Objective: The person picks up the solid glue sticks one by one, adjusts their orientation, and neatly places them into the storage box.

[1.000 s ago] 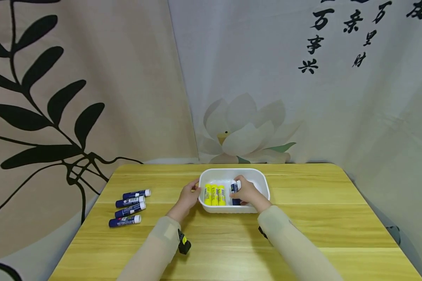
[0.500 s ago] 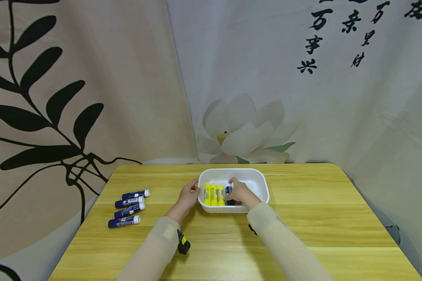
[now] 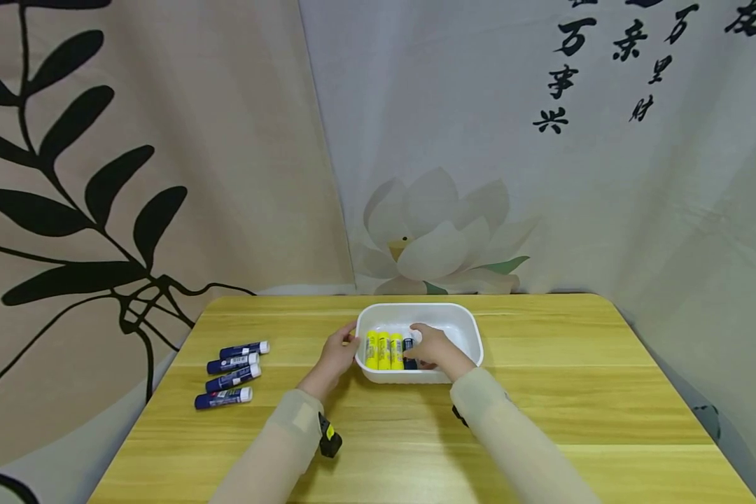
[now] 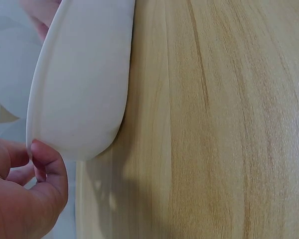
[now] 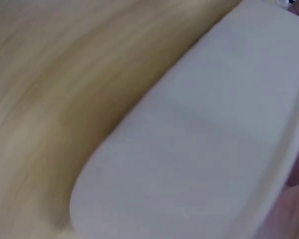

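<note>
A white plastic tray (image 3: 365, 375) stands near the table's far edge. My left hand (image 3: 338, 351) pinches its left rim between thumb and fingers; in the left wrist view that hand (image 4: 27, 199) shows close up at the rim. Several yellow glue sticks (image 3: 384, 350) lie side by side in the tray's left part. Right beside them is a navy glue stick (image 3: 408, 355). My right hand (image 3: 437, 348) reaches over the front rim, fingers curled about a glue stick with a white end, mostly hidden. In the right wrist view the tray wall hides most of this hand (image 5: 286, 214).
Several navy glue sticks with white caps (image 3: 227, 378) lie in a loose column at the table's left. The wooden table (image 3: 378, 448) ends at a printed cloth backdrop (image 3: 258, 140). A small black device (image 3: 330, 437) sits on the left wrist.
My right hand has moved left inside the tray, bringing the navy glue stick against the yellow ones, then shifted slightly back right. The left hand stays on the rim.
</note>
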Action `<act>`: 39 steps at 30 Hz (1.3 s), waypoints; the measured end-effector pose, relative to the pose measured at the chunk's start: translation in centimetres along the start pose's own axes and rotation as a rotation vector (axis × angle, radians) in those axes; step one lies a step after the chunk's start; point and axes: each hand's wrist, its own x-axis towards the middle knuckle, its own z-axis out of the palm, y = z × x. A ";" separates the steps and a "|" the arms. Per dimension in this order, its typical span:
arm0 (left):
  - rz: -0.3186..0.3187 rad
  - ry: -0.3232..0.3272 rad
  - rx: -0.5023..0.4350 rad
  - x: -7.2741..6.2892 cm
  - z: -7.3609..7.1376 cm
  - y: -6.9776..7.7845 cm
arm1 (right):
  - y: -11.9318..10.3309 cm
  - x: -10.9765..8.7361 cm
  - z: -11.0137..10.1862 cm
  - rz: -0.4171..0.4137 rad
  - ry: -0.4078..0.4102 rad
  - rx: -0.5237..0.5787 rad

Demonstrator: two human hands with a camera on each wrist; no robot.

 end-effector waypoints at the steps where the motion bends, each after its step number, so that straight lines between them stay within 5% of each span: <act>1: -0.001 0.001 0.000 0.0 0.0 0.0 | 0.0 -0.3 -0.3 -0.002 0.010 0.015; 11: -0.006 0.017 0.000 -0.2 0.2 0.1 | 2.4 -2.6 -4.3 -0.307 0.318 -0.095; 17: 0.010 0.025 -0.032 -0.2 0.0 -0.5 | 5.6 -3.3 -6.3 -0.232 0.436 -0.033; 23: 0.049 0.020 -0.002 -0.4 -0.6 -1.0 | 8.2 -3.1 -6.9 -0.109 0.349 0.106; 30: 0.243 0.013 0.257 -1.8 -2.2 -1.2 | 8.8 -2.8 -6.6 -0.013 0.233 0.403; 39: 0.373 -0.067 0.447 -4.5 -7.8 -2.3 | 8.8 -2.5 -6.8 0.021 0.212 0.441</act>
